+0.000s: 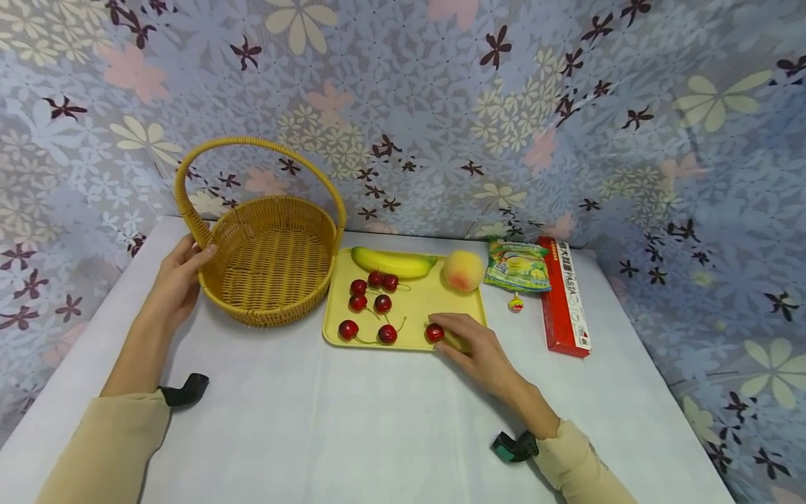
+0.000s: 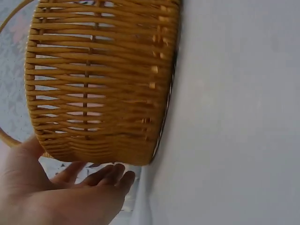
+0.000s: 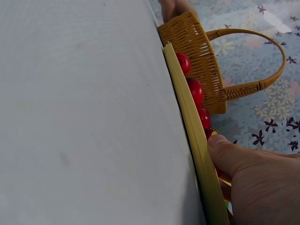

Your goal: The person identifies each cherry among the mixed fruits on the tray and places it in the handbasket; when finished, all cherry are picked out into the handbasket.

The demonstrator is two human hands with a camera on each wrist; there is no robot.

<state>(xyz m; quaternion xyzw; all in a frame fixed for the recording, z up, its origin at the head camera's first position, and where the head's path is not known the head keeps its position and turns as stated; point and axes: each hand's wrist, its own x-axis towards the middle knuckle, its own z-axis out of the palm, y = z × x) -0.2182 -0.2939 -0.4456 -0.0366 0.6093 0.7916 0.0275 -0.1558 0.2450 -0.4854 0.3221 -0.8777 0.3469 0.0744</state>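
Note:
A wicker basket (image 1: 271, 318) with a tall arched handle stands at the left of the table, its inside bare. My left hand (image 1: 178, 274) grips its left side, thumb over the rim by the handle's foot and fingers along the outer wall (image 2: 98, 112). On the yellow tray (image 1: 415, 308), my right hand (image 1: 481, 353) pinches a cherry (image 1: 434, 332) between thumb and fingers near the front right corner. Several other cherries (image 1: 382, 303) lie on the tray's left half. Behind them lie a banana (image 1: 393, 263) and a peach (image 1: 464, 271). In the right wrist view, the thumb (image 3: 229, 152) partly hides the fruit.
Right of the tray are a green snack bag (image 1: 518, 266), a small wrapped lollipop (image 1: 515, 304) and a long red pasta box (image 1: 567, 301). A flowered cloth (image 1: 409, 126) hangs behind the white-covered table (image 1: 327, 427). The basket stands close against the tray's left edge.

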